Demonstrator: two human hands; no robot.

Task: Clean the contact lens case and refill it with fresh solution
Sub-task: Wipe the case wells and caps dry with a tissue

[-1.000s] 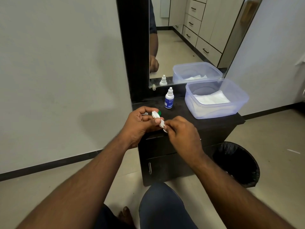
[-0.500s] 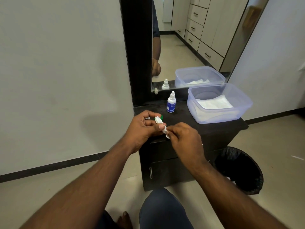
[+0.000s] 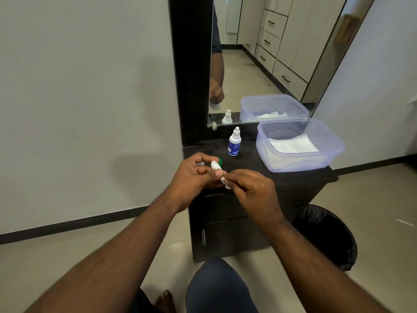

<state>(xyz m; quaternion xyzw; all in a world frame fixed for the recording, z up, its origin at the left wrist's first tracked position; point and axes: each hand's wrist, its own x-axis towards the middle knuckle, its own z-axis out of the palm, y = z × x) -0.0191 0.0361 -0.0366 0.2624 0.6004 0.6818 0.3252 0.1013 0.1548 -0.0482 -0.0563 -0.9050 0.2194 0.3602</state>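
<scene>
- Head view: my left hand (image 3: 191,177) grips the white contact lens case (image 3: 218,172) at its far end, fingers and thumb curled round it, above the front-left corner of the dark desk (image 3: 300,176).
- My right hand (image 3: 252,188) pinches the case's near end; whether it is turning a cap or wiping with something white, I cannot tell.
- The case's long axis runs from far-left to near-right, bridging the two hands, so both are on it and neither has to reach.
- A green cap (image 3: 220,160) shows just behind the left hand's fingers, on or just above the desk.
- The solution bottle (image 3: 234,143), white with a blue label and capped, stands upright behind the hands, near the mirror (image 3: 259,64); I judge the right hand nearer to it for the refill.
- To the right of the bottle sits a clear plastic tub (image 3: 327,159) holding folded white tissue (image 3: 293,144).
- Right of the desk, on the tiled floor, stands a bin with a black liner (image 3: 327,236); a plain grey wall lies left of the desk.
</scene>
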